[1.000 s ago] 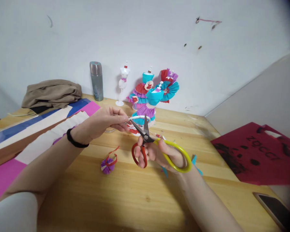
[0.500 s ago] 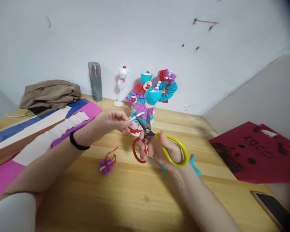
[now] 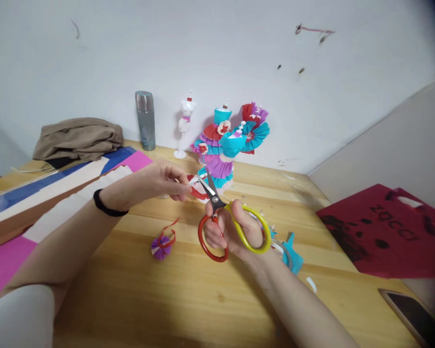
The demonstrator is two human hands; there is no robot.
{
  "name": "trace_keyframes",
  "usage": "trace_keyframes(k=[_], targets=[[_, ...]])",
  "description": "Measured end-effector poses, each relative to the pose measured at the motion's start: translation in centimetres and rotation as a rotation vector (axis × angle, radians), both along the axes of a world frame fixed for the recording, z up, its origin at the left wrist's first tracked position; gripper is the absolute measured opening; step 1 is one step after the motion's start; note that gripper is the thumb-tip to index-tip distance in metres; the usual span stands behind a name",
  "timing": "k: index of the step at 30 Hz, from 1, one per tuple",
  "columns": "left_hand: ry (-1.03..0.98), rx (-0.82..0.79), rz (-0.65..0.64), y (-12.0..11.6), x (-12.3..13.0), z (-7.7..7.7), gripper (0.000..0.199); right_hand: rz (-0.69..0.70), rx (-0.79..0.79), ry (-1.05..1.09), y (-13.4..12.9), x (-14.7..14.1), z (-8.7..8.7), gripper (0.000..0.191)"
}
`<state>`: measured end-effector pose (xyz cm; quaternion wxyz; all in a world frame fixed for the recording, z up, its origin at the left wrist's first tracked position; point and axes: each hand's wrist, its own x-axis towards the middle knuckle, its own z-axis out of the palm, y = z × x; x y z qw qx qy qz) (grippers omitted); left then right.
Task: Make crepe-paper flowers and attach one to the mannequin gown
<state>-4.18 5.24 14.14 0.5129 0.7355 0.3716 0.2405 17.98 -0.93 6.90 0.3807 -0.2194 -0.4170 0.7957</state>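
My left hand (image 3: 165, 182) pinches a thin white strip (image 3: 193, 181) between thumb and fingertips. In my right hand (image 3: 226, 227) are scissors (image 3: 215, 199) with one red and one yellow handle loop. Their dark blades point up and left, slightly apart, close to the strip's end; whether they touch it I cannot tell. Just behind the blades stands a small dress form (image 3: 224, 159) in a teal top and purple-and-teal ruffles, its lower part partly hidden. A purple pleated paper rosette (image 3: 161, 247) with a red ribbon lies on the table below my left hand.
More dress forms stand along the wall: a mostly bare white one (image 3: 184, 121) and others in ruffles (image 3: 253, 130). A flask (image 3: 145, 121), brown cloth (image 3: 79, 137) and paper sheets (image 3: 18, 227) are leftward. Rightward lie teal scraps (image 3: 293, 253), a red bag (image 3: 380, 232) and a phone (image 3: 409, 314).
Both hands have shifted left, the scissors with the right one. The blades have closed somewhat. Scraps formerly behind my right wrist now show beside it.
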Motion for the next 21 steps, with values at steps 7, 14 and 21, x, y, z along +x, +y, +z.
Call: trace_keyframes(k=[7,14,21], targets=[[0.039,-0.052,-0.094,0.8,-1.1,-0.1,0.017,-0.004,-0.049,-0.042,-0.6,-0.5,-0.1,0.054],[0.094,-0.042,-0.013,1.7,-1.9,0.2,0.012,0.112,0.105,-0.129,-0.4,-0.9,-1.3,0.058],[0.096,0.031,0.034,2.1,-2.3,0.6,0.012,0.170,0.333,-0.490,-0.4,1.4,0.3,0.048]])
